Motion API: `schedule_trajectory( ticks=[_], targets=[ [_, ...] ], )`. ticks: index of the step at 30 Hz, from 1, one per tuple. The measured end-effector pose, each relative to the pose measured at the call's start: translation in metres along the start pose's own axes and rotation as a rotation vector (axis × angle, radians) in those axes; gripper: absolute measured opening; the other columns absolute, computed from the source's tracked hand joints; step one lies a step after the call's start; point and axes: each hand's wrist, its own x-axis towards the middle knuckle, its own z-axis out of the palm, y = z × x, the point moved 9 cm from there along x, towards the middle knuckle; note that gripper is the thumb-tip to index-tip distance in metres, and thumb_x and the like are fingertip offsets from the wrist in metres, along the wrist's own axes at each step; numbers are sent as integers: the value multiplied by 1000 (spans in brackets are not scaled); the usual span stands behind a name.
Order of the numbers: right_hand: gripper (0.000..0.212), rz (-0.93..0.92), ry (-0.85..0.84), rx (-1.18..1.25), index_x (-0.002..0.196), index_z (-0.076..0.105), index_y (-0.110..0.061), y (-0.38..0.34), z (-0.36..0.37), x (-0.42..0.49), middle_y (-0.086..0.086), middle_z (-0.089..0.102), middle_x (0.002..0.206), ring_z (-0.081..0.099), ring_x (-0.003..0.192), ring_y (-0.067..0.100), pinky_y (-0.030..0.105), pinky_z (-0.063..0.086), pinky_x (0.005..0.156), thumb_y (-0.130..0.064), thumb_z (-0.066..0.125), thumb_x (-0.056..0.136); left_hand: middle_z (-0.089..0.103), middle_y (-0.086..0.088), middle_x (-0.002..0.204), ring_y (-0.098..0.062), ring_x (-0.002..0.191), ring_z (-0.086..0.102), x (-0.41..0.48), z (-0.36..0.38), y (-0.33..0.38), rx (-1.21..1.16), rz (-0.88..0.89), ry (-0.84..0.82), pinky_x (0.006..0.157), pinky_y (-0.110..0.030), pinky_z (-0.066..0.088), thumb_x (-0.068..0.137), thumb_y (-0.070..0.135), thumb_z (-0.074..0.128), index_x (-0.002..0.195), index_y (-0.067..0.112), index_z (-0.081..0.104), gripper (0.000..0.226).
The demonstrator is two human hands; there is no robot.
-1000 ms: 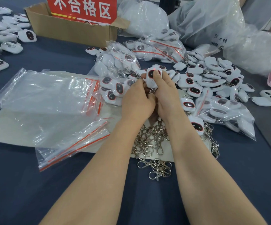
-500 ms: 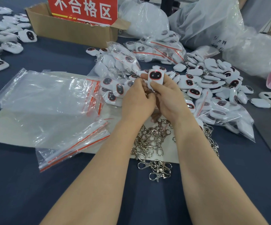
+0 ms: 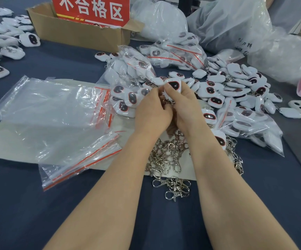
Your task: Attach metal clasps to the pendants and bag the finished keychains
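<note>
Head view is showing a tangled, uncountable heap of clasps (image 3: 166, 156) lying between two forearms, then left hand (image 3: 151, 112) and right hand (image 3: 185, 109) both gripping one pendant (image 3: 173, 87) just before the loose pendant pile (image 3: 236, 83), with one cardboard box (image 3: 77, 33) sitting farthest.

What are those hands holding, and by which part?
The right hand grips a white pendant around its body, thumb on its face; the left hand pinches at its lower end.
</note>
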Motion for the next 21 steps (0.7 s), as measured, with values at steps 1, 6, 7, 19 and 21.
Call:
schedule_trajectory(
  ticks=[1,6,7,19,21],
  targets=[
    [6,-5,-7,-7,89,59,-10,-1,0,0,8,64,84,60,82,23,41,47,81,-7,56,94,64,-3,106,-24,100,59,0,0,0,2,-2,2,74,-24,35,86,17,56,123,13,51,38],
    [4,-10,-32,-9,94,58,-7,-3,2,-2,9,63,86,58,85,25,42,46,84,-5,55,94,64,-4,110,-23,103,58,-1,-1,0,-3,-12,12,75,-24,35,86,16,55,124,13,51,39],
    [4,-4,-31,-4,93,58,-8,-2,2,-2,9,63,86,58,84,26,42,45,83,-5,55,94,64,-4,110,-23,103,58,-1,-1,0,-3,-12,13,75,-24,35,86,16,55,124,13,51,39],
    [12,83,-28,81,103,58,-1,4,3,1,8,64,83,62,74,18,32,52,77,-9,53,96,63,-2,109,-22,103,58,-3,0,1,-5,-11,-2,77,-24,36,86,14,55,127,15,49,41],
    [9,82,-28,76,100,59,-3,4,3,0,8,64,82,62,74,18,32,51,77,-8,53,95,63,-2,109,-23,103,58,-2,-1,1,-2,-12,-5,77,-25,38,87,14,54,128,15,48,42]
  ],
)
